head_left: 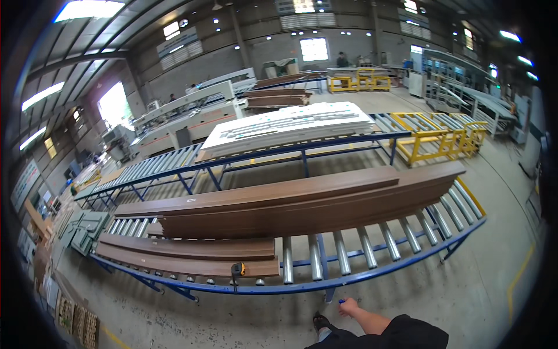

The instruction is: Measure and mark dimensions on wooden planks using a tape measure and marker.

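My right hand (349,307) reaches in from the lower edge, fingers curled around a small blue object (342,301) whose kind is too small to make out. It is low in front of the near roller conveyor (325,285), apart from it. My left hand is out of view. On the conveyor lies a tall stack of long brown boards (302,209). In front of that stack, shorter brown boards (192,264) lie at the left. A yellow and black tape measure (238,269) rests on these, near their right end, with a dark strap hanging over the conveyor's edge.
Behind, a second roller conveyor (145,168) bears a stack of white panels (290,125). A yellow roller frame (442,142) stands at its right end. Green-grey pieces (84,230) are stacked at the left. Long machines and a distant person (342,59) are farther back.
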`<state>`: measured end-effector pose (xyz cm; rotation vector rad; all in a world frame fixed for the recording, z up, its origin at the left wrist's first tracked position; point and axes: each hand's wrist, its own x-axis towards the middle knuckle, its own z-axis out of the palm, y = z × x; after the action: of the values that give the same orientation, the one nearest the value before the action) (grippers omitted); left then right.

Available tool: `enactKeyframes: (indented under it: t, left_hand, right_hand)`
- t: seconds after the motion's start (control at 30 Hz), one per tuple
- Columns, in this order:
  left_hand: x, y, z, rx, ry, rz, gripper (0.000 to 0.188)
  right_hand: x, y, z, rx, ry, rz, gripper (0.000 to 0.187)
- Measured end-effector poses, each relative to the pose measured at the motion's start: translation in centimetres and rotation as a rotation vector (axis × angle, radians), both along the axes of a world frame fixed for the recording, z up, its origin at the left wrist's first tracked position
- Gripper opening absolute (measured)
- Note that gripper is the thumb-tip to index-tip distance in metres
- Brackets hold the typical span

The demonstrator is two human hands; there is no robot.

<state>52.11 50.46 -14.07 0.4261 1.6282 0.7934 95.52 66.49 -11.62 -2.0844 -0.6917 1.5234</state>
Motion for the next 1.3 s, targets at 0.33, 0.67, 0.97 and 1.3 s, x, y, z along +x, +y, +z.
enactKeyframes:
  t: [0.33, 0.67, 0.97, 1.3]
  left_hand:
    - [0.3, -13.2, -3.5, -0.449, -0.104, 0.046, 0.032]
    - [6.0, -15.5, -7.0, 0.499, 0.388, -0.562, 0.038]
    - [25.7, -4.5, 0.7, -0.169, 0.235, -0.718, 0.027]
    - [65.7, -0.5, 0.3, -0.216, -0.018, -1.43, 0.014]
  right_hand:
    - [4.7, -20.7, 3.2, -0.042, -0.136, -0.05, 0.024]
    - [16.6, -35.4, -2.0, 0.015, -0.317, -0.593, 0.022]
    - [30.0, -45.6, 1.0, 0.055, -0.029, -0.899, 0.028]
    - [52.5, -63.1, -0.6, -0.066, -0.432, -1.228, 0.028]
